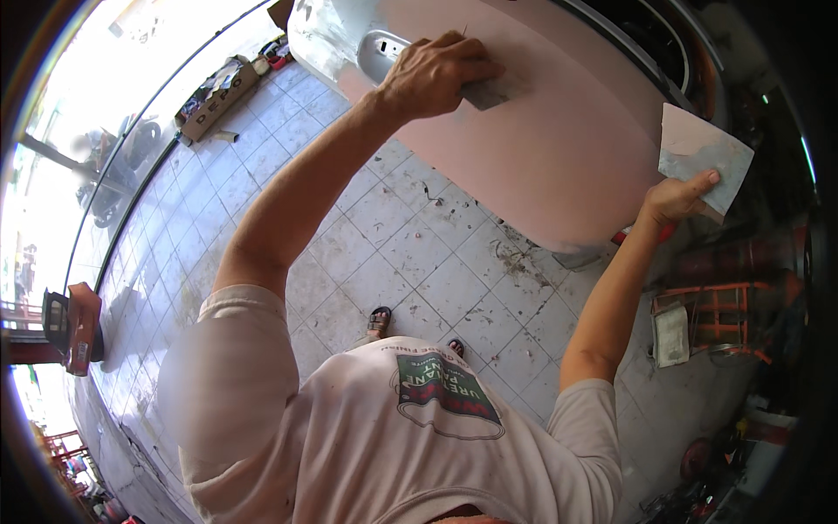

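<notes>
My left hand (436, 74) is closed on a thin grey putty spreader (491, 93), which lies against a car body panel (524, 166). Smooth pink filler covers most of this panel, and a handle recess (377, 54) sits just left of the hand. The spreader's far part is hidden under my fingers. Off the panel's right end, my right hand (679, 196) grips a flat, squarish putty board (707, 157) by its lower edge, thumb on top. Pink filler coats the board's upper left; the rest is grey.
A cardboard box (218, 100) with odds and ends stands along the left glass front. Stained tiles (419, 253) cover the floor around my sandalled feet (378, 321). An orange metal rack (720, 319) and a pale rectangular block (670, 336) are at the right.
</notes>
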A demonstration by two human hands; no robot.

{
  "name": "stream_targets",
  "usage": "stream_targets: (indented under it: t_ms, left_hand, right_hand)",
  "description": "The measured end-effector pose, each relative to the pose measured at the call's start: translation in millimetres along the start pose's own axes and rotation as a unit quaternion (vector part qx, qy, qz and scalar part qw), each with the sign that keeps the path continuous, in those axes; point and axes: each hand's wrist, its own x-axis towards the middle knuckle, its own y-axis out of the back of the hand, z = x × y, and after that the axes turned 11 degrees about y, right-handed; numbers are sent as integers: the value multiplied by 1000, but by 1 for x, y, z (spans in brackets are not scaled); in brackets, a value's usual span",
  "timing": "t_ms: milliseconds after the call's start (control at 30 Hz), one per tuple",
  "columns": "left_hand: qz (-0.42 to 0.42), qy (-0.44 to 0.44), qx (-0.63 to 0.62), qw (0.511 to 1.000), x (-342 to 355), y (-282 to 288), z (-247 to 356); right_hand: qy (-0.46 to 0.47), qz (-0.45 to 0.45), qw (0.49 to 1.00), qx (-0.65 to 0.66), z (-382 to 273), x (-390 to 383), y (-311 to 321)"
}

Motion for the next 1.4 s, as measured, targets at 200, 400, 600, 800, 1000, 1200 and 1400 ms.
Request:
stream_targets:
  t_ms: [200,400,600,800,1000,1200,1400]
  left_hand:
    - [-52,1,-7,999,-29,24,-15]
    - [-57,38,-24,997,78,37,-61]
    - [-124,43,-45,990,83,36,-2]
    - [-121,-42,27,991,-22,9,47]
    - [-82,30,-11,996,-116,12,54]
    - [-181,153,-114,965,-126,26,31]
    - [-82,94,-88,988,-5,32,-33]
  right_hand:
    - [-15,4,999,-34,2,-1,5]
    - [-6,14,999,-48,-1,-3,1]
    - [29,6,998,-50,-10,-4,-4]
    - [46,5,994,-102,-15,1,0]
    - [41,11,992,-117,-11,-1,-6]
    - [-3,38,997,-67,-8,-4,-5]
    - [-16,32,998,-59,-8,-6,3]
